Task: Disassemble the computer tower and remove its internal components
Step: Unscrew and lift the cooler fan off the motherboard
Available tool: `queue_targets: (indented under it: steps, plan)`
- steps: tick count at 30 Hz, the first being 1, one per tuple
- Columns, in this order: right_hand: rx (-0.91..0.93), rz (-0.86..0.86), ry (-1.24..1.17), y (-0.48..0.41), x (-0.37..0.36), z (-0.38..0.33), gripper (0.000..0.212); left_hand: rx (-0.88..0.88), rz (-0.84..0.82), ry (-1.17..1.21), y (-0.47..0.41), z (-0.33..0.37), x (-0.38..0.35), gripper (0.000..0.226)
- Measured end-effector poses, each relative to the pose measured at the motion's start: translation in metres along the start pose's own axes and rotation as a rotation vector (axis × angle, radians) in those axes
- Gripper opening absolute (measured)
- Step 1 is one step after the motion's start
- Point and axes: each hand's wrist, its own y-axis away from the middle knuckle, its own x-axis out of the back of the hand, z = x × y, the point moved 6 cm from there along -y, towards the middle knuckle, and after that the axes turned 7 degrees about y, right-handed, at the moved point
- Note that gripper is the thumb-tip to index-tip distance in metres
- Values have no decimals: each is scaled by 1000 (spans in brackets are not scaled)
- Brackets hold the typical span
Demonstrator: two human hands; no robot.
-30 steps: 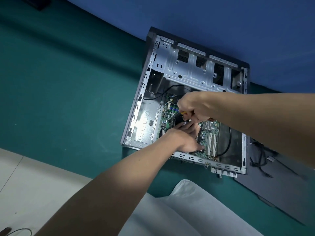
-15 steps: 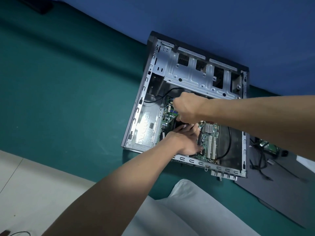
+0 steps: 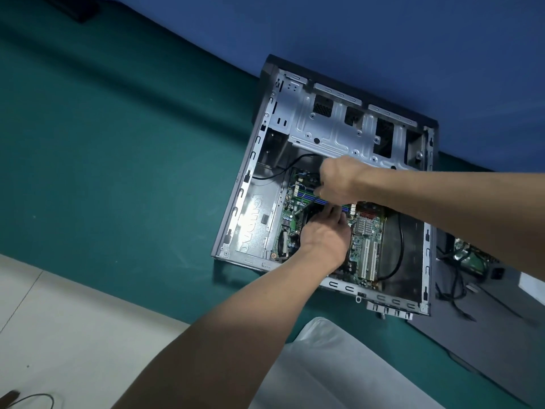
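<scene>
On the green mat (image 3: 118, 143), the open computer tower (image 3: 250, 219) is lying on its side, with the drive cage (image 3: 333, 128) toward 12 o'clock and the motherboard (image 3: 364, 246) toward 6 o'clock. The right hand (image 3: 339, 180) is gripping a slim tool in a closed fist, apparently a screwdriver (image 3: 308, 205), and the shaft is angling toward 8 o'clock onto the board. The left hand (image 3: 323, 236) is lying with fingers nearly straight over a dark block, probably the processor cooler (image 3: 309, 218). Expect the cooler to be stiff and fairly dense; take it by its outer frame and lift straight. The motherboard is likely thin and fragile; hold it by bare edges, never by the white expansion slots (image 3: 368, 258). A black cable (image 3: 400, 246) is looping beside the board at 3 o'clock and could snag.
</scene>
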Motion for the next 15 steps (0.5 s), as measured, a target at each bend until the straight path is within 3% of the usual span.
queue_targets:
  steps: [4, 8, 11, 15]
  plan:
    - [375, 126, 364, 10, -3, -20, 37, 42, 25, 39, 1, -1, 1, 43]
    - [570, 118, 615, 21, -11, -21, 36, 49, 8, -3, 0, 0, -2, 28]
    - [553, 163, 520, 20, -10, -21, 31, 53, 8, -4, 1, -1, -2, 30]
    - [176, 59, -13, 9, -9, -7, 29, 6, 41, -55, 0, 0, -3, 48]
